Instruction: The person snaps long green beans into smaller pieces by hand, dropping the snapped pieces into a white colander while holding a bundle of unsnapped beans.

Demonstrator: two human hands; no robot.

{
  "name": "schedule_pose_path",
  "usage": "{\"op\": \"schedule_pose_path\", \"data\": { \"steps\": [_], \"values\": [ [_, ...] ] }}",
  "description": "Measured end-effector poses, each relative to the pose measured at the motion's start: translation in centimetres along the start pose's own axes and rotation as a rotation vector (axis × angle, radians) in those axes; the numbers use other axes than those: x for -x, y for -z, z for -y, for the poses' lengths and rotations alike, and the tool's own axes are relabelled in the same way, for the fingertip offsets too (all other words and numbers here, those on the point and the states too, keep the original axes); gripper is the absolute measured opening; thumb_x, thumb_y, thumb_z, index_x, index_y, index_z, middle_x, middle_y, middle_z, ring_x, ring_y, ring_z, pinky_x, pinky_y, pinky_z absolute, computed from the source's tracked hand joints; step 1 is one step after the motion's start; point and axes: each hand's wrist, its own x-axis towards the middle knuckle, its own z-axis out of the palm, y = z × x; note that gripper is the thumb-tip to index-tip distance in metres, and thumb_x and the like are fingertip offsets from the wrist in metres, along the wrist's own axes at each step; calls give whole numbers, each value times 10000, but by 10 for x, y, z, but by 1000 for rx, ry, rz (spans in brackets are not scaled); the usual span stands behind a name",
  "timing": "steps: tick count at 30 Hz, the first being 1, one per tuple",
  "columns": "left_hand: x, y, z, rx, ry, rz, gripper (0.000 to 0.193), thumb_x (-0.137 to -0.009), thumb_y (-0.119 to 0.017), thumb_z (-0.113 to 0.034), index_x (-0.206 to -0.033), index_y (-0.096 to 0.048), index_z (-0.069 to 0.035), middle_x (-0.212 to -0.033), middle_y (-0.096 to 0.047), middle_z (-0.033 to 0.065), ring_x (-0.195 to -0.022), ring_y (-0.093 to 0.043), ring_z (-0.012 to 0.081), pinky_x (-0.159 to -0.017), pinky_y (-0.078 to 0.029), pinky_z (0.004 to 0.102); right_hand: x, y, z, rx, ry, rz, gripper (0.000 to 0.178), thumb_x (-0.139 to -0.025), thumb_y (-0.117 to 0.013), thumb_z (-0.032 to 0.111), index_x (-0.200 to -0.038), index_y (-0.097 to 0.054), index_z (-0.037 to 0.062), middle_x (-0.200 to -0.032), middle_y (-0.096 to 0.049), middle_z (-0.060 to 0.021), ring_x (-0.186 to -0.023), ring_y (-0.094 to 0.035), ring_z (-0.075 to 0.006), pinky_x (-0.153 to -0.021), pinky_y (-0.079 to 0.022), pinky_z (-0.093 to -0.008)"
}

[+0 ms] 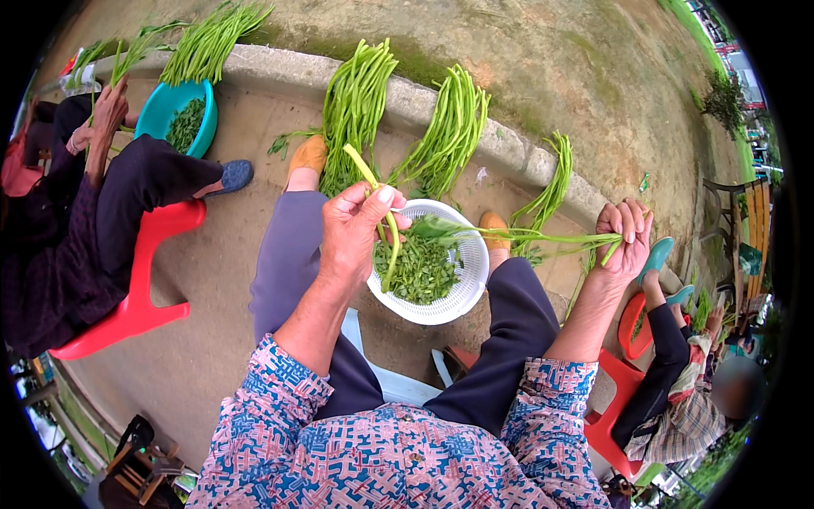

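Between my knees sits a white plastic colander (462, 297) with loose picked green leaves (422, 267) in it. Above its left side, my left hand (352, 225) is closed on a thick pale-green stalk (363, 165), whose lower end bends down over the leaves. To the right of the colander, my right hand (623, 237) is closed round several thin green stems (551, 241). They stretch left across the colander's rim to a broad leaf (437, 227) near my left fingers. Whether those fingers touch the leaf, I cannot tell.
Long stalk bundles (360, 93) lean on a low concrete curb (284, 72) ahead. At left, a person (76, 229) on a red stool (144, 280) handles stalks beside a teal basin (210, 123). Another person (678, 390) sits at right by a red basin (629, 327).
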Motion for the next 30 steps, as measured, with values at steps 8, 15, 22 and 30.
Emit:
{"op": "schedule_pose_path", "data": {
  "steps": [8, 15, 22, 30],
  "values": [
    [-1, 0, 2, -17, 54, 112, 238, -902, -593, -236, -896, -626, 0, -840, -646, 80, -662, -642, 145, -550, -527, 275, 5, -21, -53, 575, -93, -175, 240, -922, -553, 298, -891, -556, 60, -600, -443, 51, -429, -336, -36, -419, -267, -208],
    [6, -10, 4, -179, 39, 284, 200, -893, -598, -188, -895, -637, 9, -785, -635, 58, -637, -614, 113, -556, -479, 220, 22, -39, -129, 831, -417, -142, 276, -722, -746, 141, -934, -601, 41, -640, -504, 57, -470, -383, -18, -409, -296, -171],
    [7, -14, 8, -295, 10, 458, 197, -895, -588, -163, -929, -642, 24, -812, -620, 44, -640, -598, 106, -567, -478, 219, 37, -42, -163, 839, -583, -51, 267, -763, -723, 79, -996, -607, 16, -755, -613, -5, -594, -535, -56, -534, -437, -197],
    [9, -14, 9, -334, 12, 498, 215, -901, -567, -154, -969, -629, 41, -895, -605, 62, -661, -601, 127, -576, -477, 231, 41, -37, -165, 889, -631, -14, 120, -806, -690, 106, -861, -630, 18, -691, -605, -4, -584, -525, -55, -519, -421, -207]
  ]
}}
